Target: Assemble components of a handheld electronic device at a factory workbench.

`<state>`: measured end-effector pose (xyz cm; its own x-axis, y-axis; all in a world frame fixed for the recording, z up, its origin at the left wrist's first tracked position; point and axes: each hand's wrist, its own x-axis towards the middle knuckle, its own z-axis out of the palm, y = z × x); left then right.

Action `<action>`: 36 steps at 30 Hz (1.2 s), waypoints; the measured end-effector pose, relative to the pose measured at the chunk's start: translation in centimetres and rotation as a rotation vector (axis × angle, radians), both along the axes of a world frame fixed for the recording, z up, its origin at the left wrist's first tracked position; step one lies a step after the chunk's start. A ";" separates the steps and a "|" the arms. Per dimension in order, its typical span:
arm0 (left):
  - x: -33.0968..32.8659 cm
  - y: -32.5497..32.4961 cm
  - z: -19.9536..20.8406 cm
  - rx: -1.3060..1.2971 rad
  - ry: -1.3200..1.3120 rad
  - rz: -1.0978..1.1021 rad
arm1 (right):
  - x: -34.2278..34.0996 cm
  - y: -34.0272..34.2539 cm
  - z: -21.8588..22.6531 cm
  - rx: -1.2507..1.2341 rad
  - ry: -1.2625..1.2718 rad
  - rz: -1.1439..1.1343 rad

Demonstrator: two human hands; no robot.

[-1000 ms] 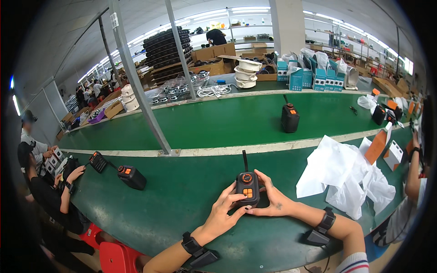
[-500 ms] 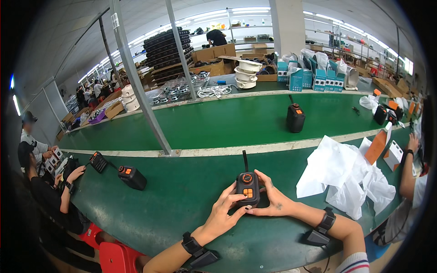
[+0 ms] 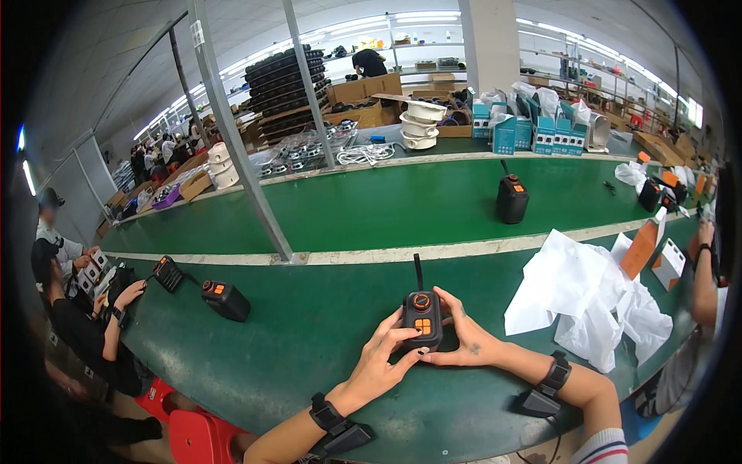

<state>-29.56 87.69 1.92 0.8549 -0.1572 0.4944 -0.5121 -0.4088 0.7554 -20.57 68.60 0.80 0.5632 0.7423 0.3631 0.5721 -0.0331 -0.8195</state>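
Observation:
Both my hands are closed round a boxy black device with orange buttons, standing on the green table in front of me. It has an orange-ringed round knob on top and a black strap or antenna sticking up behind. My left hand grips its left side, one finger on the orange buttons. On the other side my right hand holds it, thumb at the near edge and fingers along the right side. A second such device stands to the left, and a third is on the green conveyor belt.
Crumpled white wrapping sheets lie to the right, beside an orange-and-white box. A metal post rises at the table's far edge. Co-workers sit left and right. Red stools stand at lower left. Teal boxes line the far side.
The device on the conveyor belt has shifted to the right. At the right edge, the co-worker's arm has moved slightly. My hands keep the same grip on the device.

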 end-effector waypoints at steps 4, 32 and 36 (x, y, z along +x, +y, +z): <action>0.0 -0.1 -0.5 -0.077 0.006 0.006 | 0.1 0.0 -0.1 -0.004 0.016 0.005; 0.0 0.2 -0.5 0.004 -0.004 0.010 | 0.0 0.0 0.0 -0.001 0.012 0.001; 0.0 0.1 -0.3 0.004 0.002 0.010 | 0.0 0.0 0.1 -0.004 0.019 -0.002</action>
<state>-29.51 87.83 1.61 0.8574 -0.1505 0.4922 -0.5065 -0.4165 0.7550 -20.58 68.58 0.90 0.5712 0.7428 0.3492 0.5563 -0.0375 -0.8301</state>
